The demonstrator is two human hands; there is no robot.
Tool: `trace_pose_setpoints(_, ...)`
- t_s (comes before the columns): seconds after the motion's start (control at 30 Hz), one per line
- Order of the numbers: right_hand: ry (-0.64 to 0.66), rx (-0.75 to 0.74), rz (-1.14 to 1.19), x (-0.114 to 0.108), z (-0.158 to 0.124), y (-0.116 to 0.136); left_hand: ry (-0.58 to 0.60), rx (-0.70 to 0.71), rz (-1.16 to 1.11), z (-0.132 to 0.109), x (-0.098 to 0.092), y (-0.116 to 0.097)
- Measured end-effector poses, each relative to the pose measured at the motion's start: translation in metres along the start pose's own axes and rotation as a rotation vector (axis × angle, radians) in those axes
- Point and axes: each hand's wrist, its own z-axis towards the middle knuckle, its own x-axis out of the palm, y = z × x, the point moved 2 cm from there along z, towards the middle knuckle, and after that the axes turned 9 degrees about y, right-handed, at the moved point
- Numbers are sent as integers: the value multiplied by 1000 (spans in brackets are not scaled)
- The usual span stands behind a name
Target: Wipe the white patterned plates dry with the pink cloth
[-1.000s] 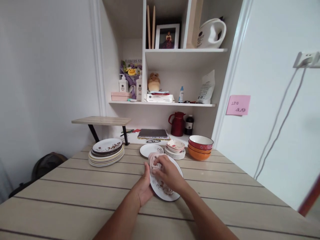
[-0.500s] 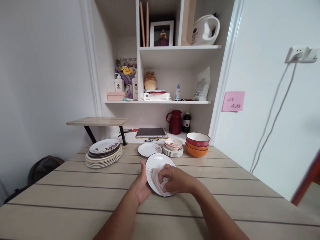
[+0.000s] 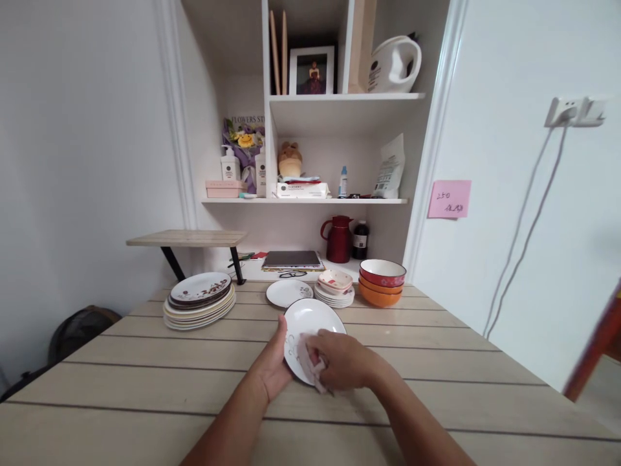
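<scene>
Pale wooden planks spread wide across the tabletop [image 3: 145,388], running out left of the left hand to the slanting side edge and right of the right hand to the other. Straight ahead of both hands, the room is tighter: a lone white plate [image 3: 284,293] sits just beyond the work, with a stack of small dishes [image 3: 334,298] beside it and the nested bowls [image 3: 381,286] farther right. Ahead and to the left of the left hand stands the tall pile of plates [image 3: 200,307], near the black-legged riser [image 3: 187,238].

Now the hands! The left hand [image 3: 274,370] is part-curled around the left rim of a dark-rimmed white plate [image 3: 315,317], thumb up along the edge, fingers tucked underneath. The right hand [image 3: 347,362] is bunched tight over a pale pink cloth [image 3: 305,359], pressing it onto the plate's near side, so that plate sits right between the two.

And compare a second ago: the cloth was up at the far left of the plate, and here it is down low. The plate has turned too, its printed pattern now showing beside the left thumb, while the surrounding stacks hold their places.
</scene>
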Motion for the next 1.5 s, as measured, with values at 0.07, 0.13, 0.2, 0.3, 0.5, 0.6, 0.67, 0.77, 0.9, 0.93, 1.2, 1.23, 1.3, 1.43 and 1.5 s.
trace_pose_setpoints(0.07, -146, -76, 82, 1, 9, 8, 7, 3, 5, 1, 2, 1)
trace_pose_setpoints(0.13, -306, -100, 132, 1, 21, 9, 9, 7, 12, 1, 2, 3)
trace_pose_setpoints(0.2, -413, -80, 146, -1, 30, 5, 4, 5, 17, 1, 2, 4)
trace_pose_setpoints(0.3, -470, 74, 140, -5, 33, -15, -3, -11, 10, 1, -1, 5)
trace_pose_setpoints(0.5, -190, 290, 11, -11, 6, -48, -69, 63, -31, 3, -12, 2)
trace_pose_setpoints(0.6, -38, 115, 0, -9, -1, -36, -75, 47, -37, 4, -14, 2)
trace_pose_setpoints(0.67, -46, 3, 24, -6, 3, -21, -39, 18, -37, 4, -12, 3)
trace_pose_setpoints(0.77, -196, -94, 112, 0, 18, -4, -2, 11, -24, 5, -8, 3)
trace_pose_setpoints(0.9, -464, -26, 154, 1, 35, -10, 2, 28, -9, 5, -3, 4)
trace_pose_setpoints(0.93, -505, 12, 153, 0, 36, -15, 2, 28, -12, 5, -2, 4)
trace_pose_setpoints(1.2, -237, 311, -4, -7, 15, -52, -84, 93, -49, 5, -14, 3)
trace_pose_setpoints(1.23, -183, 296, -1, -8, 12, -53, -103, 91, -47, 5, -15, 3)
trace_pose_setpoints(1.3, -90, 224, 19, -9, 6, -48, -102, 74, -46, 5, -16, 3)
trace_pose_setpoints(1.43, 1, -61, 109, -5, 6, -21, 19, 25, -46, 5, -11, 0)
trace_pose_setpoints(1.5, -77, -171, 166, 0, 14, -9, 61, -1, -34, 5, -10, 0)
